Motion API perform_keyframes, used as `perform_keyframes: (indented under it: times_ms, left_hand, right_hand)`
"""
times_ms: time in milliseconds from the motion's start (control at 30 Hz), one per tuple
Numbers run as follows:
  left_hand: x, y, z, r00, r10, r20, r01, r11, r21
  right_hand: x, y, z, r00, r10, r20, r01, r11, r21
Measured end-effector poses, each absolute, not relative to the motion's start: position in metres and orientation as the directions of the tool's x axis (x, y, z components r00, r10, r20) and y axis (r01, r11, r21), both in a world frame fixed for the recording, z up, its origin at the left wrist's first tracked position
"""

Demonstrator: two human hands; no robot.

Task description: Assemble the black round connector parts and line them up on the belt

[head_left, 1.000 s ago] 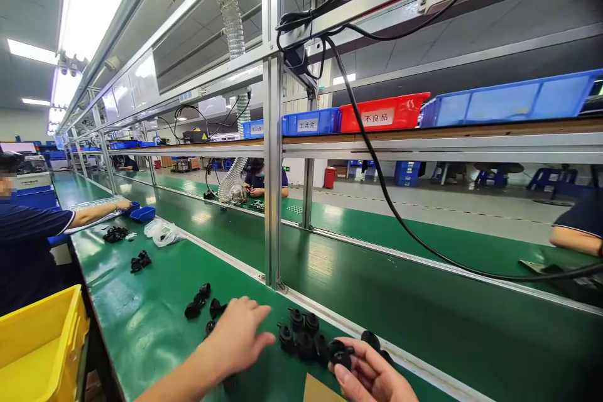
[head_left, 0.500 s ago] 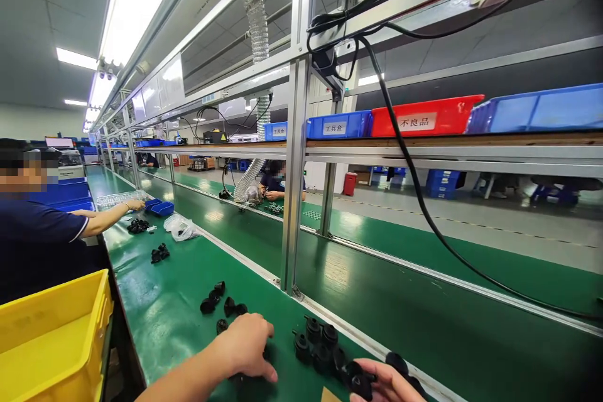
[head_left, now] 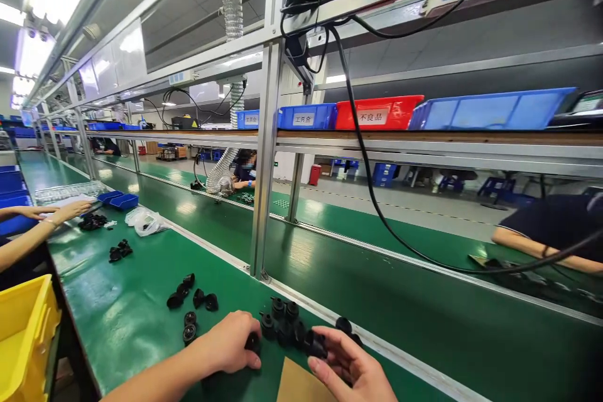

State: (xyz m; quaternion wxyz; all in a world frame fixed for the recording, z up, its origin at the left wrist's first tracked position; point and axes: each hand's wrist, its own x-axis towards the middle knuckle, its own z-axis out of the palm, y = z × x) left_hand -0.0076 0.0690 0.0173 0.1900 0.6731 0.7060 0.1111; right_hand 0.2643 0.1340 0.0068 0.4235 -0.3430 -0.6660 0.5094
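My left hand is low over the green bench, its fingers curled around a black round part that they partly cover. To its right, my right hand grips a black cylindrical part between thumb and fingers, at the edge of a cluster of similar black parts. More black cup-shaped parts lie in loose groups beyond my left hand, one pair close to the wrist. A brown cardboard piece lies between my hands, its lower end cut off by the frame.
A yellow bin stands left of the bench edge. Ahead rises an aluminium post, with a hanging black cable to its right. A red bin sits on the shelf. A co-worker's hands are at the far left, near a plastic bag.
The view has turned right, so the bench items sit further left. My left hand's fingers have closed around a black part. My right hand still holds its part, and more of the cardboard shows.
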Motion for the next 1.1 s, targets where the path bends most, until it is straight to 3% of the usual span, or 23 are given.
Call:
perform_keyframes:
  times_ms: [200,433,600,700,867,1100]
  left_hand:
    - [0.007,0.065,0.028,-0.015,1.0,0.008,0.83,0.007,0.558]
    - [0.021,0.065,0.016,0.017,0.975,0.219,0.573,-0.189,0.797]
    - [0.024,0.067,0.01,-0.052,0.984,0.17,0.27,-0.15,0.951]
    - [0.028,0.067,0.009,-0.053,0.98,0.194,0.193,-0.18,0.965]
    - [0.034,0.066,-0.004,0.004,0.943,0.334,0.218,-0.327,0.92]
    - [0.033,0.065,-0.024,0.054,0.89,0.452,0.315,-0.445,0.838]
  right_hand:
    - [0.265,0.139,-0.002,-0.43,0.879,0.207,-0.019,0.221,-0.975]
    - [0.266,0.15,-0.014,-0.435,0.87,0.231,-0.041,0.237,-0.971]
    - [0.267,0.152,-0.017,-0.49,0.81,0.321,0.017,0.377,-0.926]
    - [0.266,0.147,-0.01,-0.499,0.781,0.375,0.063,0.465,-0.883]
    - [0.264,0.138,0.001,-0.473,0.721,0.506,0.047,0.595,-0.803]
    - [0.262,0.134,0.001,-0.513,0.634,0.578,0.014,0.68,-0.733]
